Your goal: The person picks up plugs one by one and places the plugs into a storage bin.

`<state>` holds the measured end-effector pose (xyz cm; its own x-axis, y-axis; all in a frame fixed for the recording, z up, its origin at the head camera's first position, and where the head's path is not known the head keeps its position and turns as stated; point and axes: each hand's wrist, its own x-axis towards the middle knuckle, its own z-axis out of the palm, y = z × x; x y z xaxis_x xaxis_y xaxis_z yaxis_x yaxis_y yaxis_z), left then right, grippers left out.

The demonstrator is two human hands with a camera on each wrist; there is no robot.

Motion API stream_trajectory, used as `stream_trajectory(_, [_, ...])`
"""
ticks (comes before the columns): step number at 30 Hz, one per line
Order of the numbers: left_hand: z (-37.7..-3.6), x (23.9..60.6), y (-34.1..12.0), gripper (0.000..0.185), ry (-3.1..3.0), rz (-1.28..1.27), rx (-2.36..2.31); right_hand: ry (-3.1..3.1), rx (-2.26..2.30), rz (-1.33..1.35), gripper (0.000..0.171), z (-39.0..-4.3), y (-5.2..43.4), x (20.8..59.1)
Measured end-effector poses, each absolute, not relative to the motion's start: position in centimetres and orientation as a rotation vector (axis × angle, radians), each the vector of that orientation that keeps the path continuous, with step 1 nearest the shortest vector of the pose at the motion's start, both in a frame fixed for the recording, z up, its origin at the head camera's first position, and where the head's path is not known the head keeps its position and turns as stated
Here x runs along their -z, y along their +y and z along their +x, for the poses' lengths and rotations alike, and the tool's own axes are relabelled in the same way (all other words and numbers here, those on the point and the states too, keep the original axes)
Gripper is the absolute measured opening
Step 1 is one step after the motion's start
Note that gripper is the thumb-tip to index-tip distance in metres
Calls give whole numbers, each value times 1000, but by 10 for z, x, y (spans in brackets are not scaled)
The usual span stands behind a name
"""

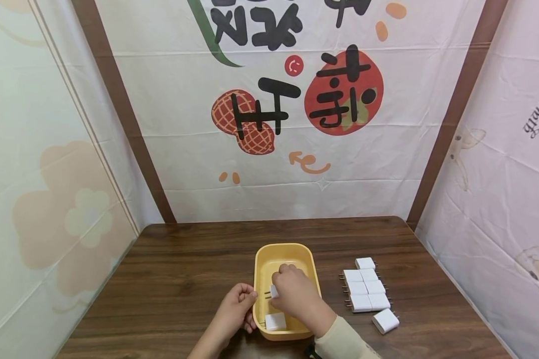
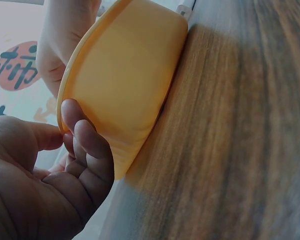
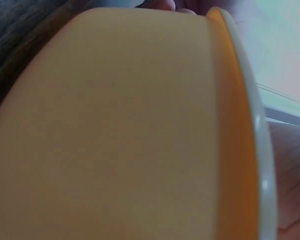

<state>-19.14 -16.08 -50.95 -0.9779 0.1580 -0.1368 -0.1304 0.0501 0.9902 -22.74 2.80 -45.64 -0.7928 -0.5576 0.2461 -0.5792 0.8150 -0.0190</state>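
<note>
A yellow plastic tub (image 1: 285,245) stands on the table. My left hand (image 1: 235,308) pinches its left rim between thumb and fingers, plain to see in the left wrist view, where the tub's wall (image 2: 125,70) fills the middle. Inside the tub, my right hand (image 1: 295,295) holds a white charger plug (image 1: 273,290), its metal prongs pointing left. The fingers partly cover that plug. Another white charger plug (image 1: 275,321) lies at the near end of the tub. In the right wrist view the tub's outer wall (image 3: 115,120) hides the fingertips.
To the right of the tub, several white charger plugs (image 1: 361,302) lie in paired rows on the dark wooden table (image 1: 184,269). One single plug (image 1: 365,264) is behind them, another (image 1: 386,321) in front, tilted. Printed cloth (image 1: 184,164) hangs behind and at both sides.
</note>
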Motion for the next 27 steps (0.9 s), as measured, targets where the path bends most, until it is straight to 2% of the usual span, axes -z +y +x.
stream_trajectory(27, [-189, 507, -162, 27, 2096, 52, -2055, -2813, -111, 864, 34, -224, 18, 469])
